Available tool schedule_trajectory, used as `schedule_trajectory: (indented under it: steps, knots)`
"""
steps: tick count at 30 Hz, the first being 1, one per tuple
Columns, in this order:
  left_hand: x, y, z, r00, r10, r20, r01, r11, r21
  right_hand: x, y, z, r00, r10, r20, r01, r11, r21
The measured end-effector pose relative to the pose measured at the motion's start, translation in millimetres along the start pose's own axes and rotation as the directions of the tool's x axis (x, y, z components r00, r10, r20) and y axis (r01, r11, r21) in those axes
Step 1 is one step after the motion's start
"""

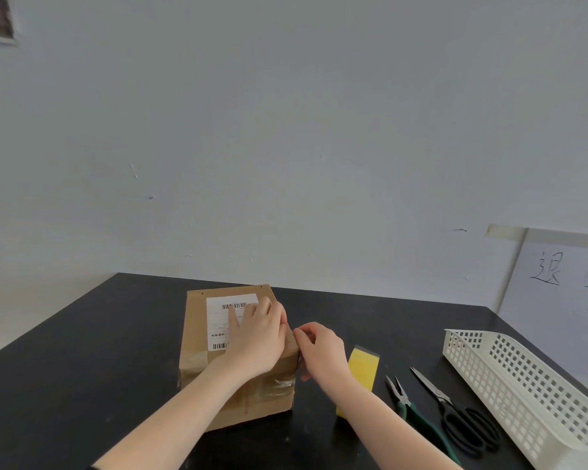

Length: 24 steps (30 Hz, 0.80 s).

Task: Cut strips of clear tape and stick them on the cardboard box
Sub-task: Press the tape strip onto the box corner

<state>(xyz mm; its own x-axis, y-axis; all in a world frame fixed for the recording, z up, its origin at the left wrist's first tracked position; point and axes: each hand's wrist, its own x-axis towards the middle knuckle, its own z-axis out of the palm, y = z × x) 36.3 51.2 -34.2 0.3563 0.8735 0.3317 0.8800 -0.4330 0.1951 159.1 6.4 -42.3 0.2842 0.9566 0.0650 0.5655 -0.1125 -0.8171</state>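
A brown cardboard box point(197, 337) with a white shipping label point(218, 310) lies on the black table. My left hand point(257, 337) rests flat on top of the box, fingers spread over the label. My right hand point(319, 347) is at the box's right top edge, fingertips pressing there; any clear tape strip under them is too faint to make out. Shiny clear tape point(282, 385) shows on the box's near right corner. A yellow tape roll point(362, 368) stands just right of my right hand. Black scissors point(455, 412) lie further right.
Green-handled pliers point(404, 401) lie between the yellow roll and the scissors. A white perforated plastic basket point(523, 385) stands at the table's right edge. The black table point(99, 351) meets a grey wall behind, with a whiteboard point(564, 300) at right.
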Motion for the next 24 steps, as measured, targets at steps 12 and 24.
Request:
schedule_trajectory:
  steps: [12,24]
  knots:
    - [1.4,-3.1,2.3,0.999,-0.012,-0.03,0.008,0.991,-0.136,-4.7,2.3,4.5,0.992,0.09,0.089,-0.094,0.995,0.044]
    - [2.8,-7.9,-2.6,0.998,-0.055,-0.014,0.05,0.971,-0.233,-9.8,4.4,0.7,0.988,0.132,0.086,-0.143,0.98,0.142]
